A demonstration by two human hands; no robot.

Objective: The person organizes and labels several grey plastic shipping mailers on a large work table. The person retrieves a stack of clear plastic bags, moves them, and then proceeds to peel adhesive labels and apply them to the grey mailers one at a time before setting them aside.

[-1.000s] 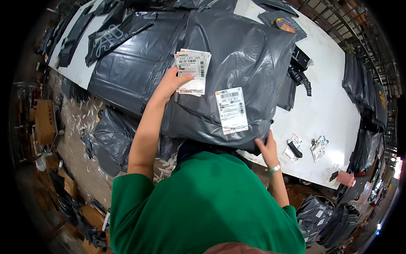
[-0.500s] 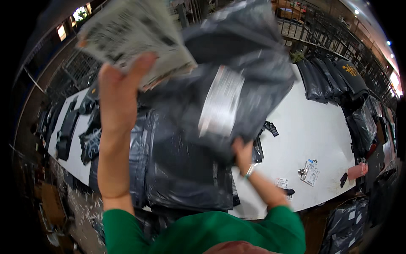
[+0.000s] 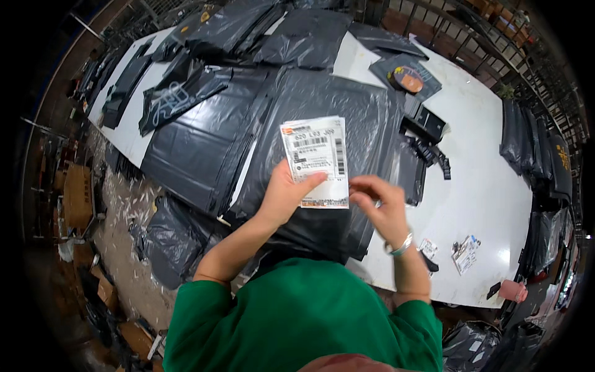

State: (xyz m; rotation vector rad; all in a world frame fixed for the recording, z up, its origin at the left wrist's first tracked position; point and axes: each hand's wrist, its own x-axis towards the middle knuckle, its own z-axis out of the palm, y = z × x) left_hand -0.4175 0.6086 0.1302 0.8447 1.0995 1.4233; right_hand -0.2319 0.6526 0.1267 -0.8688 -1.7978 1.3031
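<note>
My left hand (image 3: 286, 191) grips a small stack of white shipping labels (image 3: 317, 158), thumb on the front and fingers behind. The labels show barcodes and printed lines. At their right edge is my right hand (image 3: 379, 204), its fingers loosely bent and the thumb apart from the forefinger; nothing shows in it. A bracelet circles the right wrist. Beneath both hands lies a pile of black plastic mailing bags (image 3: 334, 96). Another pile of dark bags (image 3: 204, 142) sits to its left, partly under a folded black bag with a pale design (image 3: 176, 102).
The white table (image 3: 471, 211) carries small black boxes (image 3: 424, 124), loose label sheets (image 3: 465, 254) and a pink object (image 3: 513, 290) at its right edge. More filled black bags (image 3: 527, 139) lie along the far right. Cardboard boxes (image 3: 77, 195) stand on the littered floor at left.
The large labelled black bag has left my right hand and is no longer held up. My left hand has brought the labels down in front of me, and my right hand has come up beside them.
</note>
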